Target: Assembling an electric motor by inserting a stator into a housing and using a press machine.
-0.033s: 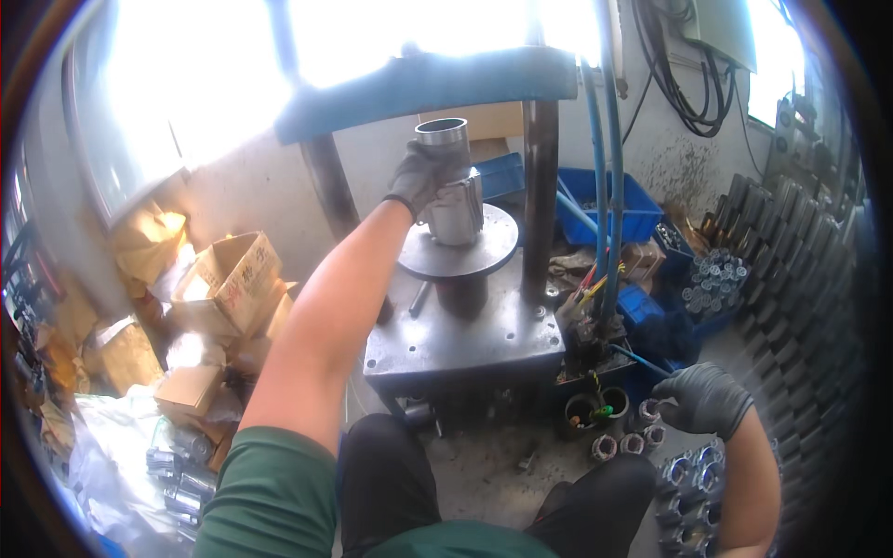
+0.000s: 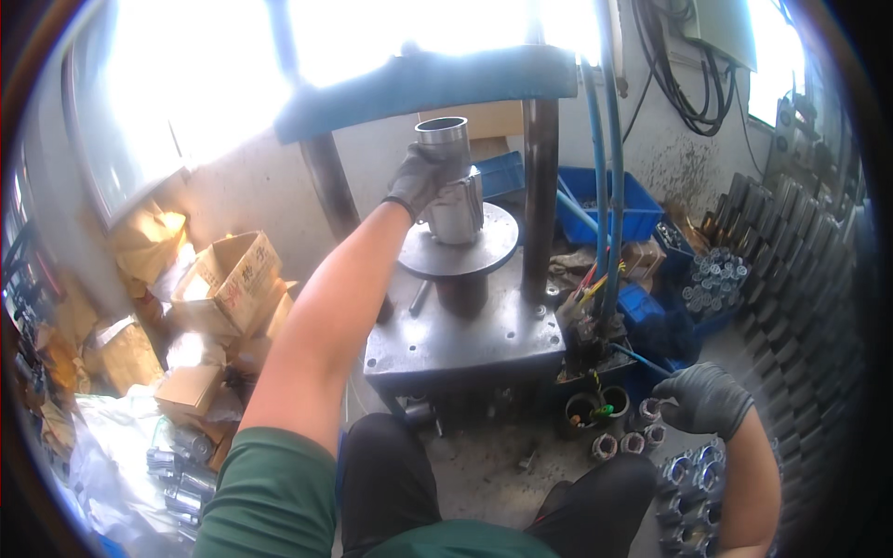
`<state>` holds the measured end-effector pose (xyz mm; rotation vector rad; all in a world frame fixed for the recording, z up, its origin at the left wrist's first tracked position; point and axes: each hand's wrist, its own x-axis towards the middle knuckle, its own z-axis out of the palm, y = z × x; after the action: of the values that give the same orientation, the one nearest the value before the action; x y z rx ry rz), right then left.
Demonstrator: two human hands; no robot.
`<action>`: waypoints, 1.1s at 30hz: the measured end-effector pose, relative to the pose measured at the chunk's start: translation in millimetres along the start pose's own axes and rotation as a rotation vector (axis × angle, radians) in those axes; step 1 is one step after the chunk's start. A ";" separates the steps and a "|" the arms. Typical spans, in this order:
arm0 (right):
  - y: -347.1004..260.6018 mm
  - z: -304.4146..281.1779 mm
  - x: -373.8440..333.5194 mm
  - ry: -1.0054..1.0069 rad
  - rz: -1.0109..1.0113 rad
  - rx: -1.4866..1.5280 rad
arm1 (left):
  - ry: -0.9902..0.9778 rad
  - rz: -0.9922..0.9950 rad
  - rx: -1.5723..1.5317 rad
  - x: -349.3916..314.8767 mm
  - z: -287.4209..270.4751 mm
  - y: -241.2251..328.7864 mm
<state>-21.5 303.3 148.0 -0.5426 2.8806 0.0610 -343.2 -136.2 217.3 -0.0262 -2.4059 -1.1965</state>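
My left hand (image 2: 416, 177), in a grey glove, is closed around the side of a round metal sleeve (image 2: 442, 133) with an open top. The sleeve stands upright on a ribbed silvery metal housing (image 2: 454, 216), which rests on a round steel plate (image 2: 500, 246) on the press bed (image 2: 465, 339). At the lower right my right hand (image 2: 704, 400), also gloved, is closed on the near end of a thin blue lever (image 2: 642, 359). Its fingertips are curled and partly hidden. Where the sleeve meets the housing is partly covered by my left hand.
Two steel posts (image 2: 539, 200) and a blue crossbeam (image 2: 437, 88) frame the work. Blue hoses (image 2: 614, 167) run down beside a blue bin (image 2: 633, 206). Metal housings (image 2: 693, 502) and stacked dark parts (image 2: 800, 279) fill the right. Cardboard boxes (image 2: 228, 284) crowd the left.
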 end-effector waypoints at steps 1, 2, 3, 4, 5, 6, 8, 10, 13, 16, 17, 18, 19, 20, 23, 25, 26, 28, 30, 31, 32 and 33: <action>-3.5 -0.5 -1.1 -0.002 -0.003 0.002 | 0.000 -0.003 0.003 -8.9 -1.9 -4.8; -7.1 -0.5 -2.5 0.009 0.016 -0.016 | -0.017 0.074 -0.102 -16.9 -4.8 -9.3; -10.1 -0.9 -2.5 0.021 0.031 -0.038 | -0.028 0.150 -0.207 -20.7 -9.4 -13.8; -11.6 0.5 -2.4 0.020 0.025 -0.039 | -0.024 0.147 -0.204 -19.3 -11.7 -16.5; -12.8 3.2 -2.5 0.025 0.022 -0.036 | 0.011 0.112 -0.161 -15.9 -13.2 -18.4; -13.4 6.6 -4.9 0.026 0.026 -0.033 | 0.040 0.077 -0.122 -16.8 -12.4 -16.2; -13.9 16.5 -10.2 0.043 0.041 0.005 | 0.031 0.065 -0.113 -18.0 -12.9 -12.4; -18.1 22.4 -16.5 0.061 0.059 0.045 | 0.020 0.056 -0.102 -20.1 -9.3 -8.4; -31.0 28.1 -26.0 0.060 0.104 0.068 | 0.094 0.053 -0.103 -24.7 -7.3 -5.7; -27.1 51.1 -31.4 0.230 0.036 0.126 | 0.067 -0.004 -0.115 -26.0 -9.5 -1.9; -24.8 56.7 -32.0 0.277 0.024 0.149 | 0.055 -0.003 -0.097 -25.5 -10.2 -1.9; -24.4 60.0 -33.0 0.324 0.013 0.172 | 0.042 0.000 -0.079 -24.5 -10.7 -3.1; -24.8 61.1 -33.8 0.321 0.010 0.172 | 0.044 -0.004 -0.079 -23.4 -10.6 -5.2; -25.3 61.4 -34.2 0.329 0.032 0.249 | 0.067 -0.001 0.012 -22.7 -9.8 -7.4; -26.0 59.5 -34.2 0.330 0.054 0.312 | 0.110 -0.013 0.133 -34.7 -6.0 -1.4; -25.7 57.6 -32.8 0.331 0.038 0.291 | 0.151 -0.031 0.165 -34.0 -2.8 -10.9; -24.5 59.4 -32.2 0.358 0.034 0.265 | 0.299 0.089 0.279 -24.9 1.3 -34.0; -21.9 63.7 -32.7 0.381 0.033 0.238 | 0.441 0.204 0.392 -23.6 2.6 -50.9; -20.4 68.1 -35.2 0.437 0.019 0.213 | 0.221 0.179 0.015 -31.8 5.9 -67.3; -20.1 71.7 -34.8 0.438 0.005 0.210 | 0.107 0.213 -0.317 -37.1 10.7 -78.2; -19.8 76.5 -34.6 0.445 0.025 0.208 | 0.120 0.210 -0.311 -43.5 13.8 -90.4; -23.8 78.1 -45.2 0.445 0.085 0.189 | 0.160 0.255 -0.286 -46.8 33.0 -98.9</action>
<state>43.7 303.4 81.2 -0.4440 3.2877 -0.3602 -334.8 -164.3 106.8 -0.3050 -2.0087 -1.3532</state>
